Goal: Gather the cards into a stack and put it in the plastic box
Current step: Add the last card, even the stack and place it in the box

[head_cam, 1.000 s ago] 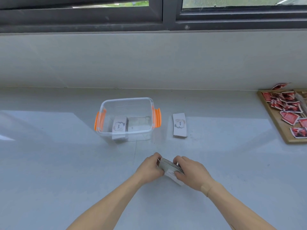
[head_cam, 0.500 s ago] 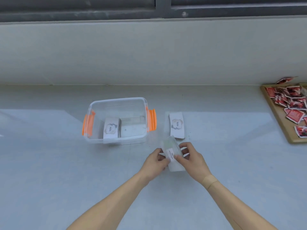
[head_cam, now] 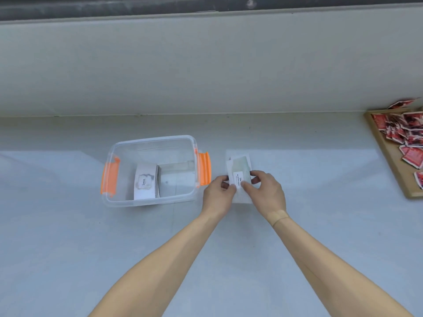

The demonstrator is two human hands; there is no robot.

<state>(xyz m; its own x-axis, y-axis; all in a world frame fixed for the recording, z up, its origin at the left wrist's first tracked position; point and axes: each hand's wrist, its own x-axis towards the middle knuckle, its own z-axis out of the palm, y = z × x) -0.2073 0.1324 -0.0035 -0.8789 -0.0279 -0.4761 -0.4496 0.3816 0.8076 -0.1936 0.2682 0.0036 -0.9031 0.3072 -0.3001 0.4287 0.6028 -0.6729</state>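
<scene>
A clear plastic box (head_cam: 192, 143) with orange latches stands left of centre, and a stack of white cards (head_cam: 145, 184) marked "love" lies inside it. Just right of the box, my left hand (head_cam: 218, 193) and my right hand (head_cam: 266, 191) both hold a stack of pale cards (head_cam: 240, 173). This stack lies flat, its face up, over the spot where a second small pile lay on the counter. A white card edge (head_cam: 229, 162) of that pile shows under it. My fingers pinch the near end of the stack from both sides.
A wooden tray (head_cam: 389, 156) with several red packets sits at the far right edge. A low wall and window frame run along the back of the grey counter (head_cam: 68, 248).
Both hands carried the card stack away from me and up to the right of the box, turning it from edge-on to flat. It now covers the pile that lay there.
</scene>
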